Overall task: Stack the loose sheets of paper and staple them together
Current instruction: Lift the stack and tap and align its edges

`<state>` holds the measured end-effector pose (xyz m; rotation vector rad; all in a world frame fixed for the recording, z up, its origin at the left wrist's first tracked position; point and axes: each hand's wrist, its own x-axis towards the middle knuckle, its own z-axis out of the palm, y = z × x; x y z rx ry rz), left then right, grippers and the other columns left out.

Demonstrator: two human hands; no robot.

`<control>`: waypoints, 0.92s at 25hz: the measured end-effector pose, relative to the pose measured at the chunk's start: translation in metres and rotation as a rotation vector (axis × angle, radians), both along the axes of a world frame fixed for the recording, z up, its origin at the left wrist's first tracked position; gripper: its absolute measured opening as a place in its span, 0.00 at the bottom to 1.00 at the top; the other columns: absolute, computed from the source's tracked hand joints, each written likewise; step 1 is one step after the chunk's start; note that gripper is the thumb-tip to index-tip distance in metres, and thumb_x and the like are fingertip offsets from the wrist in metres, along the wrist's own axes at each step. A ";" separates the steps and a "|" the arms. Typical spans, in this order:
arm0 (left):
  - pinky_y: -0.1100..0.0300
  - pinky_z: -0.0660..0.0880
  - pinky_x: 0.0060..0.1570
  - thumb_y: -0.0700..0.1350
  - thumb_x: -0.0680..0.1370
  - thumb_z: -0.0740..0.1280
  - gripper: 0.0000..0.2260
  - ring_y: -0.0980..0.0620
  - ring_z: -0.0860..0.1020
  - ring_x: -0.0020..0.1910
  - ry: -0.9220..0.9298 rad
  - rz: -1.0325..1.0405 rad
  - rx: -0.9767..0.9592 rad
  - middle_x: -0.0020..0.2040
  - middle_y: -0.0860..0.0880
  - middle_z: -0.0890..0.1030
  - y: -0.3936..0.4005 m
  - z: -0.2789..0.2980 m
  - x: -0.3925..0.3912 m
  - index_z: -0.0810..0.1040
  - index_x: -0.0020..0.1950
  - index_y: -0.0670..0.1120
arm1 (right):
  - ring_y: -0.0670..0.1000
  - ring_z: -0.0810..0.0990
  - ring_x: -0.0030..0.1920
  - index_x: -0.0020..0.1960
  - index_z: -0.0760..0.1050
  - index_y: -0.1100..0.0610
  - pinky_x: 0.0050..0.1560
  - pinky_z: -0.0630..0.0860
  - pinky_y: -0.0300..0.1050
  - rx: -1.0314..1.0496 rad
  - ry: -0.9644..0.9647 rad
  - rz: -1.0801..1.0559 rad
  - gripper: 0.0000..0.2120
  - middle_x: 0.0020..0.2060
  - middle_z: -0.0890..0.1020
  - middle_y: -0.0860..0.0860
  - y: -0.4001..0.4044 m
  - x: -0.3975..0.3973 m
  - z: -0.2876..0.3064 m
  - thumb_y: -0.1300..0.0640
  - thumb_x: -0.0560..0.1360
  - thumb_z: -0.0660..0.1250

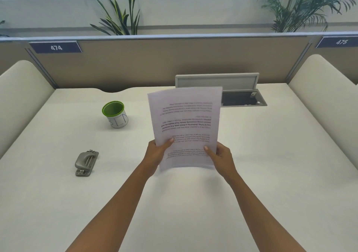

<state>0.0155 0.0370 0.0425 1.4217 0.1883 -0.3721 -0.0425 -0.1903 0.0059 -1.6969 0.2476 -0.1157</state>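
Holding one stack of sheets (186, 127) upright above the desk (271, 155), left hand (157, 153) and right hand (220, 156) grip its bottom corners; sheet count unclear, perhaps several. One stapler (86, 163) lies at nine o'clock.

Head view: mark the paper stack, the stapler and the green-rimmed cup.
paper stack (186, 124), head view, middle of the printed top sheet.
stapler (86, 163), head view, middle of its grey top arm.
green-rimmed cup (118, 121), head view, white outer wall below the rim.
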 end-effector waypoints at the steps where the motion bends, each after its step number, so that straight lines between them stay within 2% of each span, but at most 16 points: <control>1: 0.48 0.80 0.56 0.44 0.77 0.72 0.09 0.45 0.84 0.55 0.011 0.032 -0.062 0.57 0.45 0.86 0.000 0.003 0.001 0.82 0.57 0.48 | 0.48 0.86 0.52 0.56 0.82 0.53 0.56 0.81 0.47 0.040 -0.002 -0.027 0.08 0.50 0.88 0.46 -0.002 -0.001 0.002 0.56 0.78 0.70; 3: 0.47 0.78 0.59 0.42 0.77 0.72 0.13 0.46 0.83 0.58 0.054 0.101 -0.223 0.60 0.46 0.85 0.001 0.009 0.003 0.80 0.62 0.47 | 0.48 0.86 0.46 0.55 0.83 0.56 0.52 0.80 0.43 0.133 0.000 -0.087 0.08 0.46 0.88 0.47 -0.004 -0.003 0.005 0.58 0.77 0.72; 5: 0.48 0.77 0.60 0.41 0.78 0.71 0.16 0.46 0.81 0.61 0.090 0.125 -0.377 0.62 0.47 0.84 -0.002 0.013 0.002 0.78 0.66 0.46 | 0.48 0.86 0.44 0.56 0.82 0.58 0.53 0.80 0.44 0.241 0.008 -0.110 0.09 0.45 0.88 0.54 0.001 -0.006 0.008 0.60 0.76 0.73; 8: 0.46 0.76 0.63 0.41 0.81 0.67 0.18 0.45 0.79 0.65 0.074 0.087 -0.529 0.66 0.46 0.81 -0.013 0.013 -0.001 0.74 0.71 0.47 | 0.51 0.85 0.50 0.57 0.81 0.60 0.61 0.79 0.50 0.373 0.015 -0.098 0.10 0.50 0.87 0.60 0.015 -0.005 0.012 0.61 0.76 0.72; 11: 0.39 0.72 0.68 0.42 0.82 0.65 0.21 0.41 0.76 0.69 0.074 0.024 -0.618 0.70 0.42 0.77 -0.026 0.007 -0.005 0.69 0.75 0.47 | 0.55 0.85 0.57 0.62 0.79 0.61 0.59 0.81 0.53 0.505 -0.018 -0.097 0.15 0.56 0.86 0.57 0.035 0.001 0.019 0.62 0.76 0.72; 14: 0.38 0.71 0.68 0.43 0.81 0.67 0.22 0.40 0.75 0.70 0.108 -0.009 -0.627 0.71 0.42 0.76 -0.034 0.002 -0.011 0.69 0.76 0.46 | 0.54 0.85 0.56 0.63 0.78 0.59 0.54 0.82 0.51 0.524 -0.038 -0.117 0.15 0.57 0.86 0.53 0.044 0.006 0.021 0.61 0.77 0.71; 18: 0.46 0.80 0.59 0.38 0.79 0.68 0.22 0.43 0.79 0.65 0.157 0.080 -0.537 0.67 0.44 0.80 -0.023 0.001 -0.014 0.72 0.73 0.45 | 0.54 0.86 0.56 0.64 0.78 0.60 0.55 0.82 0.51 0.347 -0.015 -0.136 0.15 0.56 0.86 0.53 0.025 0.009 0.013 0.61 0.77 0.71; 21: 0.50 0.80 0.54 0.37 0.79 0.67 0.17 0.45 0.82 0.59 0.199 0.157 -0.480 0.64 0.43 0.82 0.000 0.003 -0.003 0.77 0.68 0.43 | 0.55 0.86 0.55 0.64 0.78 0.61 0.55 0.82 0.51 0.291 0.024 -0.111 0.15 0.57 0.86 0.54 0.000 0.005 0.008 0.61 0.77 0.70; 23: 0.48 0.78 0.58 0.39 0.79 0.66 0.12 0.45 0.81 0.58 0.202 0.200 -0.444 0.62 0.43 0.83 0.019 0.005 0.006 0.80 0.63 0.44 | 0.55 0.86 0.55 0.63 0.79 0.60 0.55 0.82 0.53 0.255 0.051 -0.097 0.15 0.56 0.86 0.53 -0.014 0.001 0.005 0.61 0.77 0.70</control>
